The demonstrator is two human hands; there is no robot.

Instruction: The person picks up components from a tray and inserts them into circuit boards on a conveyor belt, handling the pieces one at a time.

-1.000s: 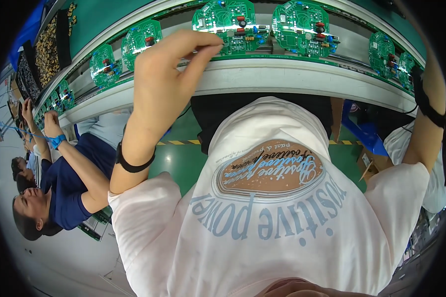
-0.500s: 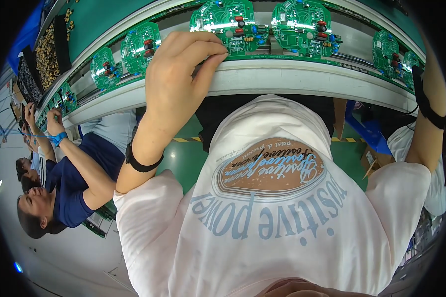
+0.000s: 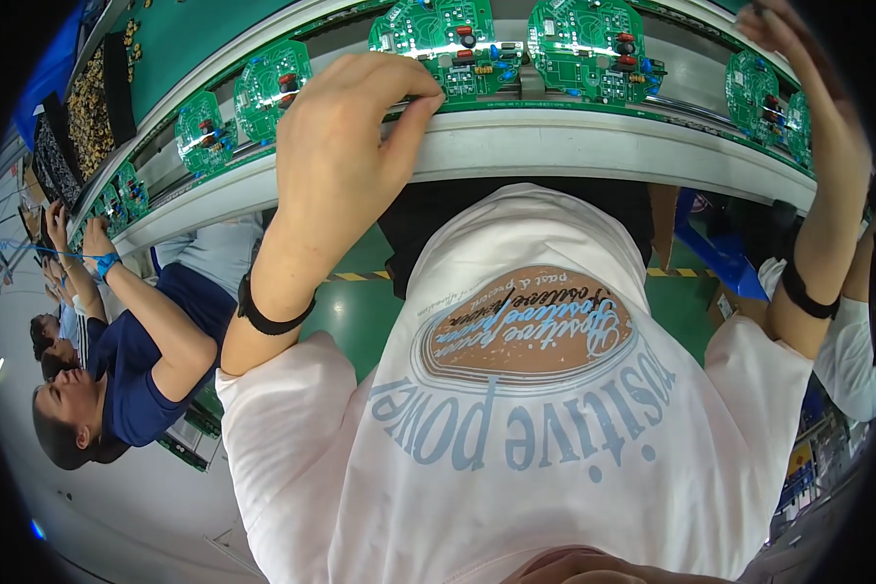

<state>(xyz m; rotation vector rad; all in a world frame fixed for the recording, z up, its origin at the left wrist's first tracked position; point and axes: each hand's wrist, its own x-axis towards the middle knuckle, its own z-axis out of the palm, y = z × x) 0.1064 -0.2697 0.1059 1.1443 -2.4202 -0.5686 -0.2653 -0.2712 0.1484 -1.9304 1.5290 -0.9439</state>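
Note:
My left hand is bent over the near edge of a green circuit board on the line's rail. Its thumb and forefinger press together at that edge; whatever lies between them is too small or hidden to make out. Directly to the right sits another green circuit board, carrying red, black and blue components. My right hand is raised at the upper right, above a smaller-looking board; its fingers are blurred, so their grip does not show. Black bands circle both my arms.
More circuit boards stand along the rail to the left. A pale metal rail edge runs between me and the boards. Bins of small yellowish parts lie at the far left. Beside me on the left a person in dark blue works on the line.
My right hand has come into view at the upper right, its forearm swinging inward over the line. The left hand stays pinched at the board's edge, shifting only slightly left with the view.

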